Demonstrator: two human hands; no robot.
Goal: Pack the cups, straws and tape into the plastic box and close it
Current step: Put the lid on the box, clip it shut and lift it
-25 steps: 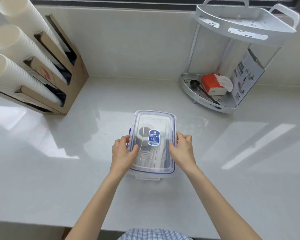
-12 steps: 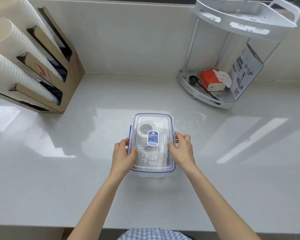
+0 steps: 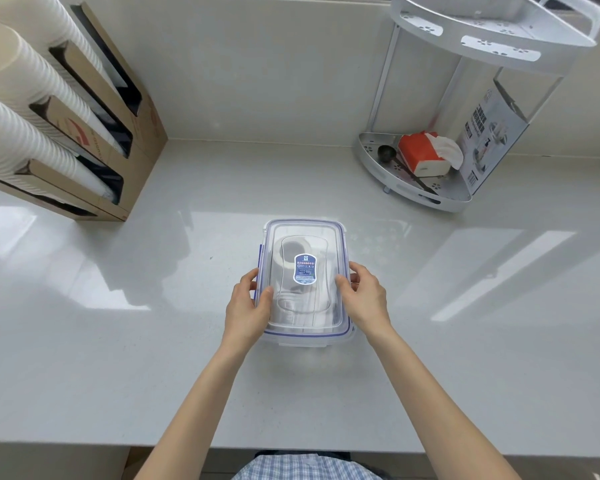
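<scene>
Three stacks of white paper cups [image 3: 32, 109] lean in the cardboard holder [image 3: 142, 133] at the far left, and nothing there has changed since the earlier frames. On the pale counter [image 3: 118, 341], near the middle, stands the plastic box [image 3: 305, 282] with its clear lid [image 3: 303, 237] now lying flat on it; a second ago the lid sat a little higher at the near end. Through the lid the roll of tape [image 3: 288, 251] shows at the far end, while the cups and straws below it are too blurred to tell apart. The left hand [image 3: 248, 306] grips the left edge of the box, thumb on the lid, as before. The right hand [image 3: 364, 296] holds the right edge in the same way, fingers curled over the side. At the far right, the white corner shelf [image 3: 413, 192] holds an orange tissue pack [image 3: 418, 154], unchanged.
</scene>
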